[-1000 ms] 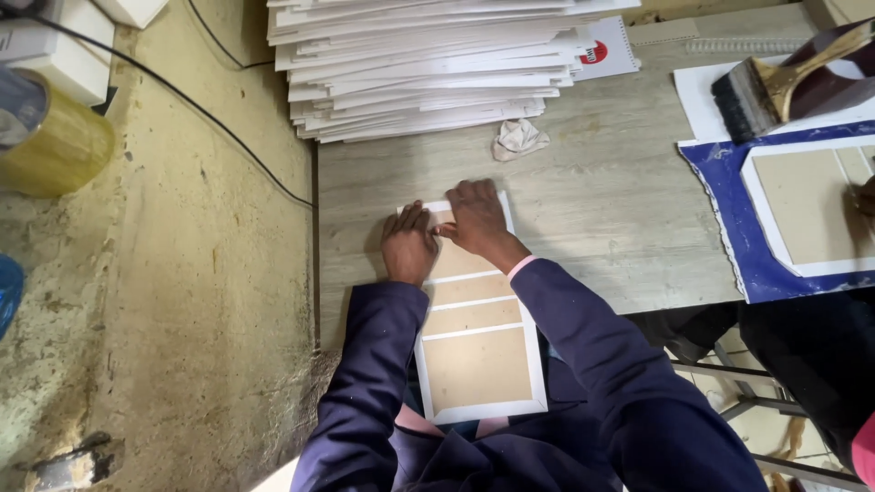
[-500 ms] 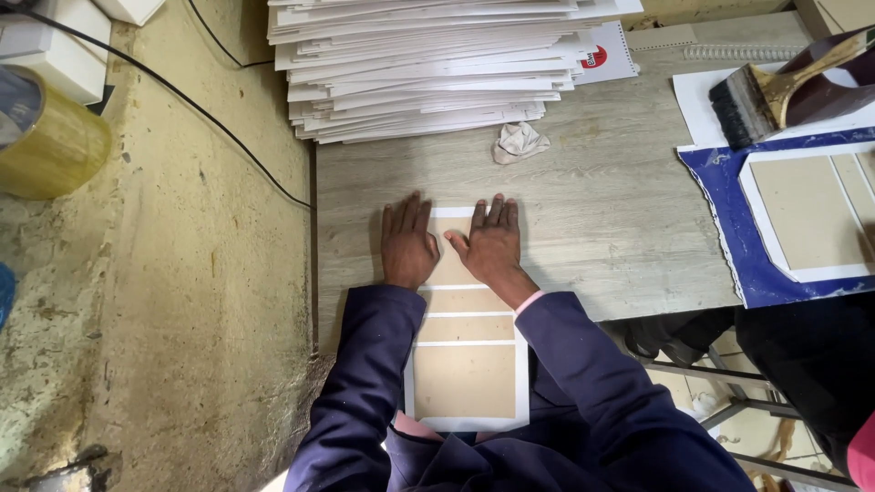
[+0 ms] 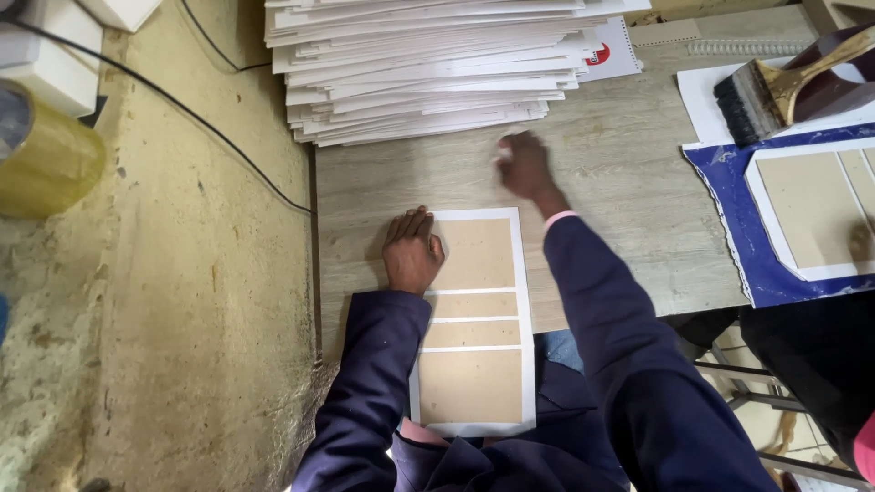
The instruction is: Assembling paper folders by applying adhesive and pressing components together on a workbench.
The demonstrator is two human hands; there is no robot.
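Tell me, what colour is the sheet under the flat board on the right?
Blue. The sheet shows best at the right edge of the head view.

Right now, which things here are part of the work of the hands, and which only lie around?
In use:
- left hand, flat on the white sheet with brown card panels
- right hand, closed on a small white crumpled cloth

Lying about:
- stack of white sheets
- brush
- yellow tape roll
- black cable
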